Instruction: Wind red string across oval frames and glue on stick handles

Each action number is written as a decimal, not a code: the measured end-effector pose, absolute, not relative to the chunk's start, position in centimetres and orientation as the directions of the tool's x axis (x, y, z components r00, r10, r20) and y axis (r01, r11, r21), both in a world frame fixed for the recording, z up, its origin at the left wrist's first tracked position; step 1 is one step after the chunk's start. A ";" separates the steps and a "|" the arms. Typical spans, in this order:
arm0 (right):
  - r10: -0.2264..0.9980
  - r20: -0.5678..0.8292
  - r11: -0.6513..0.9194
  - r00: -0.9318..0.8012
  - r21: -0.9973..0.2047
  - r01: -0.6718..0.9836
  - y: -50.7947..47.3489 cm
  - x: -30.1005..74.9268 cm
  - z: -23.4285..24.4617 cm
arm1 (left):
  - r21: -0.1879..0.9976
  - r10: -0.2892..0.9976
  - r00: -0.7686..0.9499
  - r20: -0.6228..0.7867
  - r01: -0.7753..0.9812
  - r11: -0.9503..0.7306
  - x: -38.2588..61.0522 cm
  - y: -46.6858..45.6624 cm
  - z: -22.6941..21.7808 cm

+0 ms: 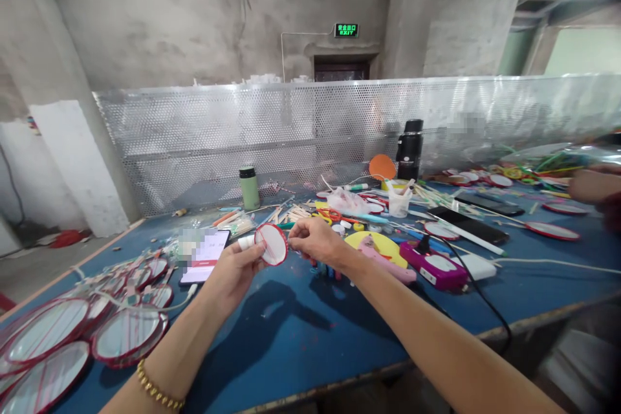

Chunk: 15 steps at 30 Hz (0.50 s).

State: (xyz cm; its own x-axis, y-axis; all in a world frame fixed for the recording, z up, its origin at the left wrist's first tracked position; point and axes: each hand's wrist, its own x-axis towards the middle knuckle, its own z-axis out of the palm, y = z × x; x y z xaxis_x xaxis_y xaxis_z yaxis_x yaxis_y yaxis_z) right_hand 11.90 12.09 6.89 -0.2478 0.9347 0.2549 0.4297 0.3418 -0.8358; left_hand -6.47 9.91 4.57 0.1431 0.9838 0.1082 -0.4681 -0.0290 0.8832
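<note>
My left hand [239,270] is closed on a small round white disc with a red rim [272,244], held upright above the blue table [301,330]; a small white tube [246,242] also sits in its fingers. My right hand [315,239] pinches at the disc's right edge, fingers together on something too small to make out. A gold bead bracelet [158,390] is on my left wrist.
Larger red-rimmed discs [127,334] pile at the left. A phone [206,254] lies behind my left hand. A pink glue gun [388,263], magenta device [433,266] with black cable, green bottle [249,188], black flask [410,149] and scissors [332,213] stand farther back. Another person's arm [594,186] is at the right.
</note>
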 end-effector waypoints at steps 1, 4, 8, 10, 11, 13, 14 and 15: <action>0.932 0.255 0.345 -0.257 -0.840 0.418 11.9 11.9 6.8 | 0.885 0.984 0.145 0.106 -0.464 -0.027 -6.4 9.9 4.5; 0.903 0.303 0.421 -0.305 -0.770 0.479 12.0 12.4 6.8 | 0.899 0.987 0.131 0.097 -0.437 -0.031 -6.5 10.0 4.4; 0.849 0.380 0.503 -0.368 -0.366 0.783 13.4 13.9 8.3 | 0.945 0.997 0.049 0.056 -0.326 -0.037 -6.8 10.3 4.0; 0.864 0.361 0.419 -0.350 -0.131 0.899 14.4 14.6 9.3 | 0.959 0.999 0.008 0.053 -0.279 -0.048 -7.0 10.6 3.9; 0.876 0.349 0.381 -0.332 -0.080 0.921 14.7 14.9 9.7 | 0.963 0.998 -0.001 0.057 -0.264 -0.055 -7.1 10.7 3.8; 0.892 0.326 0.334 -0.313 -0.010 0.943 14.8 15.1 10.0 | 0.968 0.998 0.003 0.070 -0.241 -0.068 -7.3 10.9 3.6; 0.893 0.317 0.330 -0.319 0.021 0.944 14.5 15.0 9.8 | 0.971 0.997 0.010 0.077 -0.230 -0.073 -7.4 11.0 3.6; 0.892 0.306 0.335 -0.333 0.048 0.941 13.9 14.8 9.6 | 0.973 0.996 0.015 0.085 -0.216 -0.079 -7.5 11.0 3.6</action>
State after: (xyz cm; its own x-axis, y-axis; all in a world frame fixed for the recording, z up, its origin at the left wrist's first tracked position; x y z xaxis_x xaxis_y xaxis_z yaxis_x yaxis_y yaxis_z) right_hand 14.82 13.94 9.56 -0.3329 0.8918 0.3064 0.9411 0.3347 0.0484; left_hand -7.48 11.01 3.55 0.0155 0.9963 0.0847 -0.2165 -0.0794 0.9731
